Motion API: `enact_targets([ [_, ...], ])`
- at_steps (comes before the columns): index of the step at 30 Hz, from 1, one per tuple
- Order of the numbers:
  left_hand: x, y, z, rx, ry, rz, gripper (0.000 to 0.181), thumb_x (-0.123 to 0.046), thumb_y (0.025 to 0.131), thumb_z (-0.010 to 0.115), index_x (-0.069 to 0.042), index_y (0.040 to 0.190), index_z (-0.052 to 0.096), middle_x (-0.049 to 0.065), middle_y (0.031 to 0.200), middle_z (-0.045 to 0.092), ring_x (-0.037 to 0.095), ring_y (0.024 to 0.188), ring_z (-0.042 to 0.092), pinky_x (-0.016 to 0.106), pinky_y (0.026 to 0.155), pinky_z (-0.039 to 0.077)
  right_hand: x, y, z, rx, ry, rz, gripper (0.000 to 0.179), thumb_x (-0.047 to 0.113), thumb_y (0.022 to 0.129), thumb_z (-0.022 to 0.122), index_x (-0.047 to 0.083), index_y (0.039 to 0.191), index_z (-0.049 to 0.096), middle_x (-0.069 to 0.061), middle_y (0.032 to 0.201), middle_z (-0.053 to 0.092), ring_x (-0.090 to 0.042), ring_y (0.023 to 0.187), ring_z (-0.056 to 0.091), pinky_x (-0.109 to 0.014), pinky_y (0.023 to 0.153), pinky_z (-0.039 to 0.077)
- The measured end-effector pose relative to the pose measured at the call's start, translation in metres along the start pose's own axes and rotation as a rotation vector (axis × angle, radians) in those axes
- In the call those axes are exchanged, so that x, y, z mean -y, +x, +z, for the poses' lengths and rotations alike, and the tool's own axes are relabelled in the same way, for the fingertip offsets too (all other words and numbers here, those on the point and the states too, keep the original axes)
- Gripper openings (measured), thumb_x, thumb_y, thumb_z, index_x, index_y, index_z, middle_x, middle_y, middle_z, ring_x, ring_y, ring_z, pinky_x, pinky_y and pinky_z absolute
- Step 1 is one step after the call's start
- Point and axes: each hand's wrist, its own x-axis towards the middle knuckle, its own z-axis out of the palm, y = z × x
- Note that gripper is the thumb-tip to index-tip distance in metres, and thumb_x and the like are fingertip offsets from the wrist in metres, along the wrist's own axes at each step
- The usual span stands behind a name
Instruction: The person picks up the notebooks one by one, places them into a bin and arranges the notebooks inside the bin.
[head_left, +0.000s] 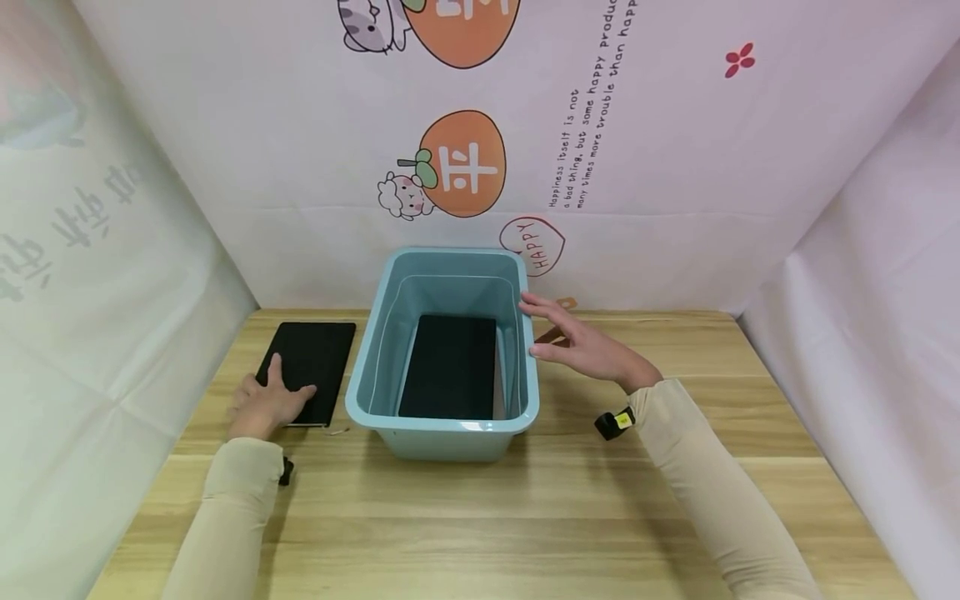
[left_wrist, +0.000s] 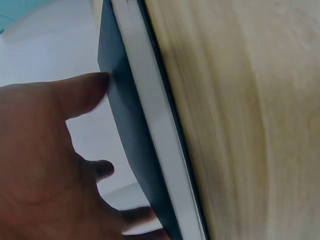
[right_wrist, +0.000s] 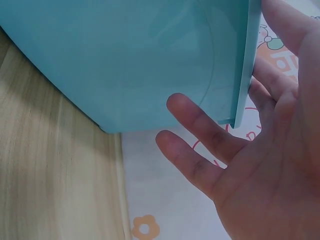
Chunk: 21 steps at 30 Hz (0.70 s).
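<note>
On the left of the table lies a black hardcover book [head_left: 318, 358] with pale page edges, which the left wrist view shows side-on. My left hand [head_left: 262, 407] rests on its near left part with spread fingers, the thumb touching the cover. A light blue plastic bin [head_left: 442, 440] stands in the middle. Another black flat book-like thing [head_left: 450, 367] lies inside it, on the bottom. At the bin's right rim is my right hand [head_left: 581, 343], fingers loosely spread; in the right wrist view some fingers touch the rim and two extend beside the outer wall.
The wood-grain table [head_left: 465, 517] meets a printed white cloth backdrop [head_left: 652, 242] at the back, close behind the bin. White cloth walls [head_left: 885, 275] hang on both sides. A tiny pale scrap [head_left: 339, 432] lies between book and bin.
</note>
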Motion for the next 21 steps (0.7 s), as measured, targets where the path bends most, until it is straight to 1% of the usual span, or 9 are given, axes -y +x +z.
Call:
enact_targets([
  [3, 0.0, -0.002, -0.003, 0.021, 0.018, -0.009, 0.094, -0.05, 0.103, 0.041, -0.01, 0.161, -0.021, 0.051, 0.153, -0.016, 0.069, 0.142, -0.007, 0.082, 0.108, 0.013, 0.0, 0.0, 0.0, -0.003, 0.004, 0.005, 0.071, 0.037, 0.102, 0.061, 0.024, 0.163, 0.027, 0.017, 0.171, 0.012, -0.024, 0.137, 0.051, -0.052, 0.109, 0.046],
  [6, 0.0, -0.002, -0.006, 0.037, 0.047, -0.019, 0.092, -0.051, 0.103, 0.041, -0.004, 0.162, -0.012, 0.053, 0.152, -0.011, 0.068, 0.142, -0.002, 0.081, 0.106, 0.02, -0.001, 0.0, 0.001, -0.004, 0.001, 0.004, 0.07, 0.038, 0.102, 0.061, 0.028, 0.163, 0.026, 0.018, 0.171, 0.012, -0.023, 0.135, 0.053, -0.051, 0.108, 0.047],
  [9, 0.0, 0.0, -0.009, 0.041, 0.072, -0.037, 0.093, -0.054, 0.103, 0.043, -0.002, 0.162, -0.006, 0.053, 0.152, -0.009, 0.068, 0.141, 0.002, 0.08, 0.104, 0.028, -0.002, 0.001, 0.001, -0.001, 0.0, -0.003, 0.07, 0.038, 0.103, 0.061, 0.03, 0.163, 0.026, 0.017, 0.172, 0.011, -0.022, 0.134, 0.054, -0.05, 0.108, 0.047],
  [11, -0.001, 0.001, -0.011, 0.036, 0.077, -0.049, 0.095, -0.055, 0.102, 0.046, -0.001, 0.162, -0.003, 0.054, 0.151, -0.007, 0.069, 0.14, 0.005, 0.079, 0.102, 0.032, -0.003, 0.001, 0.002, 0.0, 0.007, -0.011, 0.069, 0.037, 0.103, 0.06, 0.029, 0.163, 0.027, 0.016, 0.172, 0.011, -0.023, 0.135, 0.053, -0.051, 0.108, 0.047],
  [14, -0.002, 0.003, -0.013, 0.024, 0.074, -0.065, 0.098, -0.057, 0.1, 0.051, -0.002, 0.162, 0.0, 0.054, 0.15, -0.001, 0.069, 0.136, 0.013, 0.076, 0.096, 0.039, -0.003, 0.0, 0.003, -0.001, 0.01, -0.015, 0.069, 0.035, 0.103, 0.06, 0.023, 0.163, 0.027, 0.016, 0.172, 0.011, -0.023, 0.138, 0.051, -0.052, 0.108, 0.047],
  [17, 0.0, 0.007, -0.014, 0.003, 0.066, -0.081, 0.102, -0.06, 0.097, 0.057, -0.003, 0.163, 0.004, 0.053, 0.148, 0.007, 0.068, 0.131, 0.021, 0.072, 0.091, 0.043, -0.004, 0.0, 0.003, -0.003, 0.011, -0.012, 0.068, 0.035, 0.103, 0.06, 0.023, 0.163, 0.028, 0.017, 0.172, 0.01, -0.023, 0.139, 0.049, -0.053, 0.108, 0.046],
  [19, 0.001, 0.01, -0.014, -0.012, 0.06, -0.09, 0.105, -0.061, 0.094, 0.06, -0.002, 0.162, 0.006, 0.053, 0.147, 0.01, 0.067, 0.129, 0.024, 0.071, 0.09, 0.044, -0.003, -0.001, 0.003, -0.003, 0.012, -0.012, 0.068, 0.035, 0.103, 0.06, 0.023, 0.162, 0.028, 0.017, 0.172, 0.01, -0.023, 0.138, 0.05, -0.053, 0.108, 0.045],
  [21, 0.001, 0.011, -0.016, -0.022, 0.056, -0.098, 0.109, -0.061, 0.092, 0.063, 0.0, 0.162, 0.006, 0.053, 0.148, 0.01, 0.069, 0.131, 0.024, 0.072, 0.093, 0.043, -0.003, -0.001, 0.002, -0.004, 0.012, -0.013, 0.068, 0.035, 0.104, 0.06, 0.024, 0.162, 0.028, 0.017, 0.172, 0.01, -0.022, 0.137, 0.05, -0.054, 0.108, 0.045],
])
